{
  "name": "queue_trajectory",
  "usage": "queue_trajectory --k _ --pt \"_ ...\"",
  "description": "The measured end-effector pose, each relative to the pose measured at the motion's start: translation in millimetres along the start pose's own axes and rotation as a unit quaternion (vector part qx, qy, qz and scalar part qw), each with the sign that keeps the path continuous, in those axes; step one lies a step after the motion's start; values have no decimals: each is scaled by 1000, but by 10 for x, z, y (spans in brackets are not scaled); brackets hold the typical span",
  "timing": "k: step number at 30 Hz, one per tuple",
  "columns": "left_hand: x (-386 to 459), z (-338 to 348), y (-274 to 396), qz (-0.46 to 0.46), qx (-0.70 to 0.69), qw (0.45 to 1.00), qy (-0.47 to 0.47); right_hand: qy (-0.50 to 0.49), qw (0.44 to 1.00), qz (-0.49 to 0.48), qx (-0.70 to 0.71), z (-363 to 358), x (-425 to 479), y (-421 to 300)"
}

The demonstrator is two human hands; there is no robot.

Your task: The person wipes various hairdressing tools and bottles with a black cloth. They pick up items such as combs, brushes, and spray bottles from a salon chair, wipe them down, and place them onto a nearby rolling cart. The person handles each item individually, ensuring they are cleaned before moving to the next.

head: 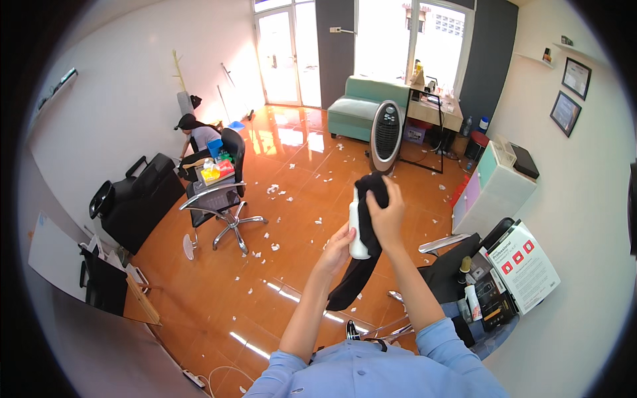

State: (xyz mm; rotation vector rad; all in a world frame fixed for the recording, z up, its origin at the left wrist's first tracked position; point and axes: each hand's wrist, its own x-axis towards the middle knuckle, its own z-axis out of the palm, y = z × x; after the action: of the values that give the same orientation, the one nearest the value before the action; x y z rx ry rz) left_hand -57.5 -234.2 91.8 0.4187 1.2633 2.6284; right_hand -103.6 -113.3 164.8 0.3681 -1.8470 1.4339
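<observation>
My left hand [338,248] grips a white plastic bottle [357,234] from its left side, holding it upright in front of me. A black cloth [367,219] lies against the bottle's right side and is bunched at its top. My right hand [388,211] presses the cloth there with its fingers curled over it. The cloth's lower end hangs loose below the bottle. The cloth and fingers partly hide the bottle's neck.
Scraps of white paper litter the orange tiled floor [298,239]. At left a person [201,134] bends behind a salon chair [214,199] loaded with supplies. On the right, a second chair [448,261] holds boxes and bottles. An air cooler [387,132] stands ahead.
</observation>
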Motion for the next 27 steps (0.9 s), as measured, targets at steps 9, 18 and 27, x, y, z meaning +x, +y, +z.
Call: queue_trajectory --k 9,18,27 --pt "-151 -557 218 10 -53 998 11 -141 957 -251 -31 222 -956 -236" --pt "-241 -465 201 23 50 990 130 -44 998 -41 -4 454 -399 -385" --pt "-352 -627 91 51 68 981 177 -152 971 -175 60 329 -1008 -166"
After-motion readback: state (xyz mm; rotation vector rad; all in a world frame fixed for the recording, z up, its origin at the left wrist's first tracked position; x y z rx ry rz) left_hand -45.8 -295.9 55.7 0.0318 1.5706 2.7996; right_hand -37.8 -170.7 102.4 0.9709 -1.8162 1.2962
